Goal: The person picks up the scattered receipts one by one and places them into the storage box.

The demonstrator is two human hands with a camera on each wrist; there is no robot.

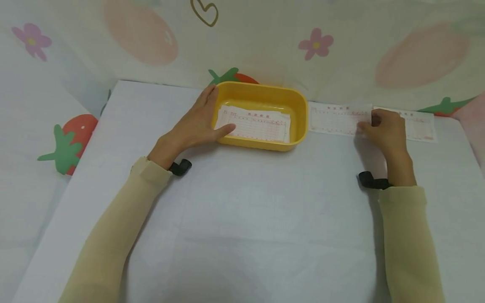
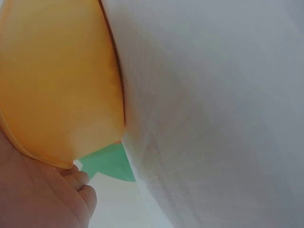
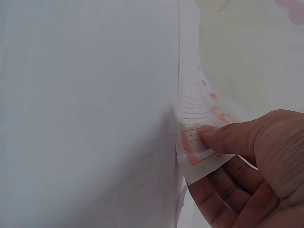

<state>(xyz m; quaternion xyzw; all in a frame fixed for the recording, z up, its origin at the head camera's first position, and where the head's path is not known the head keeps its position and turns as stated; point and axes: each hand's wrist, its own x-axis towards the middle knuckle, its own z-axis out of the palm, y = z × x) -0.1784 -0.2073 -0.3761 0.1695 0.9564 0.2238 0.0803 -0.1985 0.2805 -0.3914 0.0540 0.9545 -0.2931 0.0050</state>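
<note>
A yellow plastic basket [image 1: 261, 147] stands near the back of the table, with a pile of printed paper slips [image 1: 257, 126] inside. My left hand [image 1: 195, 124] grips the basket's left end, its thumb over the near rim and its fingers at the far corner. In the left wrist view the palm lies against the basket wall [image 2: 57, 80]. Right of the basket, my right hand [image 1: 386, 130] pinches the right end of a printed paper slip [image 1: 335, 119] between thumb and fingers. The right wrist view shows the slip's corner [image 3: 202, 168] bent up in that pinch.
Another printed slip [image 1: 422, 127] lies on the table just right of my right hand, partly hidden by it. The white table [image 1: 257, 219] ends at the back against a patterned cloth [image 1: 257, 46] with strawberries and flowers.
</note>
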